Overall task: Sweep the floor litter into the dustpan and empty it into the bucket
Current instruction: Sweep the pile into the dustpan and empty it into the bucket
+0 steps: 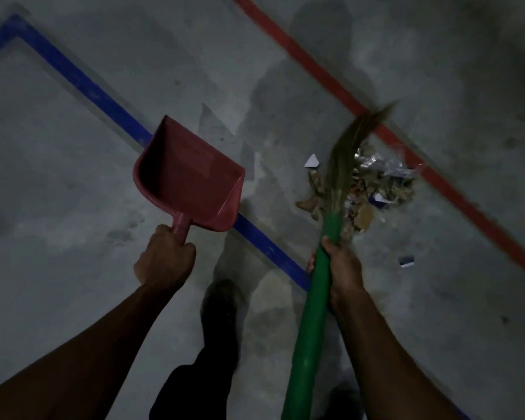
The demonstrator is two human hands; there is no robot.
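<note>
The left hand [164, 262] grips the dustpan [188, 177] by its handle, held off the floor, probably ready to set down. The right hand [340, 268], fingers wrapped round the broom [319, 286], reaches its bristles over the litter [376, 189], which lies beyond both hands, well right of the pan.

Both forearms are bare, with no sleeves, watch or rings showing on the left hand [164, 262] or right hand [343, 268]. Dark trousers [191, 386] (black, apparently) cover one leg, ending at a dark shoe [220, 301].
</note>
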